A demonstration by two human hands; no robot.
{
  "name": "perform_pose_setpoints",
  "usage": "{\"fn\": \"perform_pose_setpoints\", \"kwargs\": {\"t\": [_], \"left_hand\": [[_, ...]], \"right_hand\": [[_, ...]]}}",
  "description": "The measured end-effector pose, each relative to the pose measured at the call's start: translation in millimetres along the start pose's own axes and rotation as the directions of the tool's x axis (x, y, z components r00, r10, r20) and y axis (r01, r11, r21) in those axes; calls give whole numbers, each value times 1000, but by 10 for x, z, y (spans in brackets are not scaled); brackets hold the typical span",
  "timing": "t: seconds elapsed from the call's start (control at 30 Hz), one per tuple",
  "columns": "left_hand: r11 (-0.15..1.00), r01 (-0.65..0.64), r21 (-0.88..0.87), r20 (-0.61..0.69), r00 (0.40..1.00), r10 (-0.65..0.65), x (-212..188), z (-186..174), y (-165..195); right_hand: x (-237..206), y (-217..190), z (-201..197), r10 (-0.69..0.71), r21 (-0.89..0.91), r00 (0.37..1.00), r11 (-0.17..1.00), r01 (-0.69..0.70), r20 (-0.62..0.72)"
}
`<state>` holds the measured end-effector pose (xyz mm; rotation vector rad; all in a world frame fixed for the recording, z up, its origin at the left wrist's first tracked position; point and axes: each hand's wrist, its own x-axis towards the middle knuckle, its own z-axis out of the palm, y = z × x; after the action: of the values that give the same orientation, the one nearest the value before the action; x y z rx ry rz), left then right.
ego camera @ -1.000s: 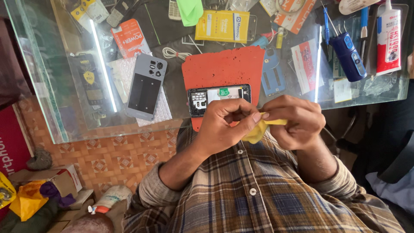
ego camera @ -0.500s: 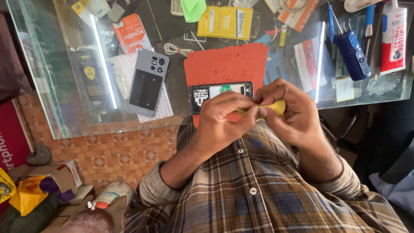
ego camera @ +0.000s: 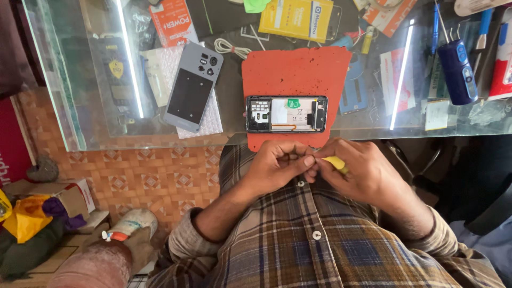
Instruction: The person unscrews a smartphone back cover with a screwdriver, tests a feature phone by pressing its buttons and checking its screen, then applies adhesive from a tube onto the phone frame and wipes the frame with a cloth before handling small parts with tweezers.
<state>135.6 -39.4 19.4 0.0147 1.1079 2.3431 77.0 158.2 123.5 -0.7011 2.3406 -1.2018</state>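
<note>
Glass tabletop [ego camera: 96,80], opened phone [ego camera: 286,113] on red mat [ego camera: 298,69]; our hands, left [ego camera: 280,165] and right [ego camera: 368,173], now lower, still pinching yellow tool [ego camera: 335,162].

A phone repair shop.
An opened phone [ego camera: 286,113] lies on a red mat [ego camera: 296,72] on the glass table [ego camera: 74,128], amid tools [ego camera: 457,69], a phone back [ego camera: 193,88] and parts packets [ego camera: 296,18].
</note>
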Motion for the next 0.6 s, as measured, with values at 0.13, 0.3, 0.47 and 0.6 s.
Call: {"fn": "perform_pose_setpoints", "kwargs": {"t": [0.13, 0.3, 0.47, 0.6], "left_hand": [[994, 46, -96, -60, 997, -52, -90, -87, -103], [971, 65, -229, -86, 993, -86, -184, -142, -145], [951, 98, -294, -108, 985, -135, -254, -227, -127], [964, 128, -232, -189, 966, -174, -285, -243, -103]], "right_hand": [[21, 20, 27, -120, -6, 989, 993, 121, 84], [45, 8, 129, -118, 17, 992, 993, 118, 43], [80, -21, 245, -22, -21, 997, 999, 24, 68], [69, -9, 313, -15, -57, 996, 998, 20, 89]]}}
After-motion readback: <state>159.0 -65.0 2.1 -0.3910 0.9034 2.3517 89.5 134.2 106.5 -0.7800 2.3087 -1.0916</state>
